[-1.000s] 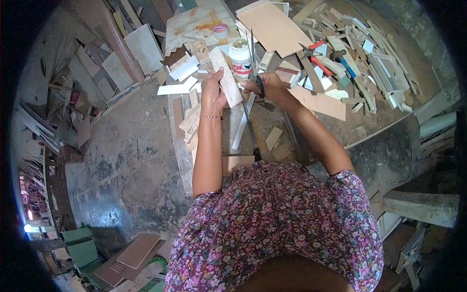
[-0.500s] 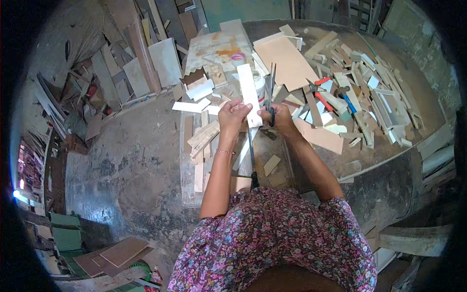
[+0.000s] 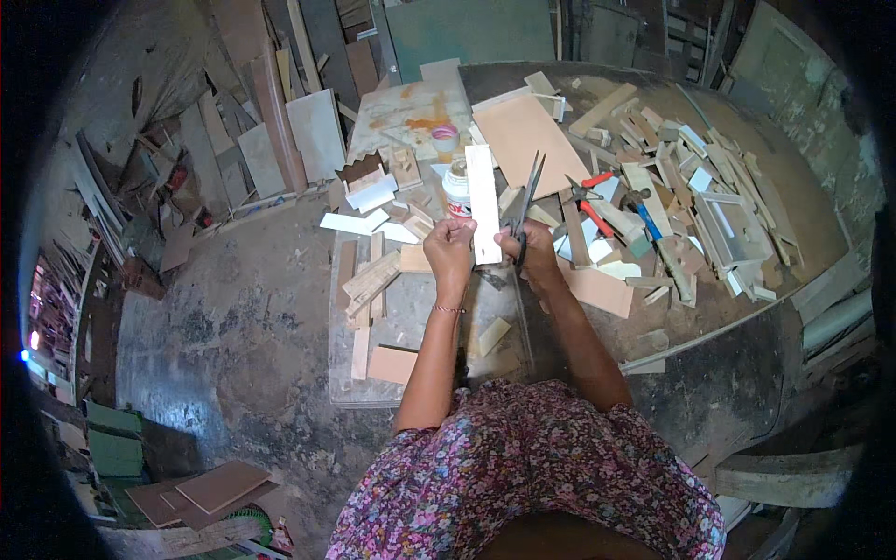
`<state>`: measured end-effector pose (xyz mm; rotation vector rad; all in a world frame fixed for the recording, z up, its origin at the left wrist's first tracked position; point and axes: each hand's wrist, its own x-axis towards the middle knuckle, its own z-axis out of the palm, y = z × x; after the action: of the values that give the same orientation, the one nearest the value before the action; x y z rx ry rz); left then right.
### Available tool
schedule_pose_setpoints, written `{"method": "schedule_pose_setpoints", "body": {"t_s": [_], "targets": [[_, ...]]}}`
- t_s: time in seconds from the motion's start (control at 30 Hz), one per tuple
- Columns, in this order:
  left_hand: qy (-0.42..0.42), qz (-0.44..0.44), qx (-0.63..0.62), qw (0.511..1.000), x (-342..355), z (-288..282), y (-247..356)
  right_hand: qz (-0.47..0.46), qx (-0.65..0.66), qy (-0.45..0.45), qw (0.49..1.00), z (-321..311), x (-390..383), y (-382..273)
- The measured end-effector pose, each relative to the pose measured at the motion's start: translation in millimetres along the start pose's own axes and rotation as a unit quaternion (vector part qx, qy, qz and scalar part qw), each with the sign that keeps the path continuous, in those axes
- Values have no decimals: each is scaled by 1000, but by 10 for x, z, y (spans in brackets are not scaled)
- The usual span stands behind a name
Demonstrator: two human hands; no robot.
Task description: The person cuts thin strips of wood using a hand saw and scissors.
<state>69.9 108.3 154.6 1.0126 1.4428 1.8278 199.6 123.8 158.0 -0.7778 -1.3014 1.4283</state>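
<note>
While seen from the head camera, left hand (image 3: 450, 245) pinching the lower end of a white strip (image 3: 483, 203), held upright just above a cluttered bench (image 3: 411, 308); right hand (image 3: 525, 250) closed around scissors (image 3: 528, 198), blades pointing up beside the strip's right edge, a white jar (image 3: 456, 191) just behind. Seemingly at the trimming step, blades not yet biting; next, likely opening them over the edge, strip held steady.

White strip (image 3: 483, 203): thin, smooth, matt board. Scissors (image 3: 525, 210): dark, dull metal. Jar (image 3: 456, 193): glossy white plastic. Offcuts (image 3: 375, 278): pale raw wood. Worktop (image 3: 411, 308): grey, worn, rough stone-like slab. Panel (image 3: 530, 140): matt brown fibreboard.
</note>
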Motion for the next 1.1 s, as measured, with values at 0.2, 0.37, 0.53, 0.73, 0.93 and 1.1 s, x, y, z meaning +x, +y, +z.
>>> {"method": "schedule_pose_setpoints", "body": {"t_s": [0.2, 0.37, 0.53, 0.73, 0.93, 1.1], "targets": [[35, 37, -19, 999, -133, 248, 75, 3, 18, 17, 1000, -191, -6, 14], [0, 26, -21, 999, -215, 333, 59, 18, 25, 23, 999, -367, -52, -18], [-1, 55, 34, 998, -289, 448, 78, 17, 34, 19, 999, -527, -27, 51], [-1, 46, 20, 999, -272, 495, -36, 17, 66, 31, 997, -567, 3, 54], [8, 44, 12, 999, -207, 519, -66, 34, 74, 50, 995, -683, 93, 52], [-23, 15, -5, 1000, -95, 510, -118, 39, 42, 62, 996, -793, 270, 134]]}}
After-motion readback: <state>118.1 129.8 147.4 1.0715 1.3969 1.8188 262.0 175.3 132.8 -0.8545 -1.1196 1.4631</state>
